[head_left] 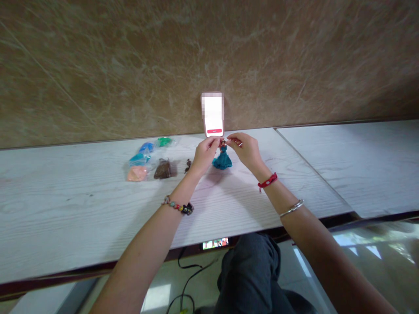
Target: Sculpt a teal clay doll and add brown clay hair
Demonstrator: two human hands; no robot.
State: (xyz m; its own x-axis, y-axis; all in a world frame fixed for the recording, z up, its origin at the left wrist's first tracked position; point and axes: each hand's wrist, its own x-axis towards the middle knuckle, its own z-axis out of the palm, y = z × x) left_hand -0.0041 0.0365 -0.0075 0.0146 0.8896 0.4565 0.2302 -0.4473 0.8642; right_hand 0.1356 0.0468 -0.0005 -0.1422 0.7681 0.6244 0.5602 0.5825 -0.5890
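A small figurine in a teal flared dress, apparently modelled from clay, stands upright on the white table between my hands. My left hand is closed in a pinch at the figurine's head from the left. On the other side, my right hand pinches thumb and finger together close by the head; what lies between those fingertips is too small to make out. The head is partly hidden by my fingers. Dark brown bits lie just left of my left hand.
A lit phone leans against the brown marbled wall behind the figurine. To the left lie bags of brown clay, peach clay, teal clay, blue clay and green clay. The table's front edge is near my knee.
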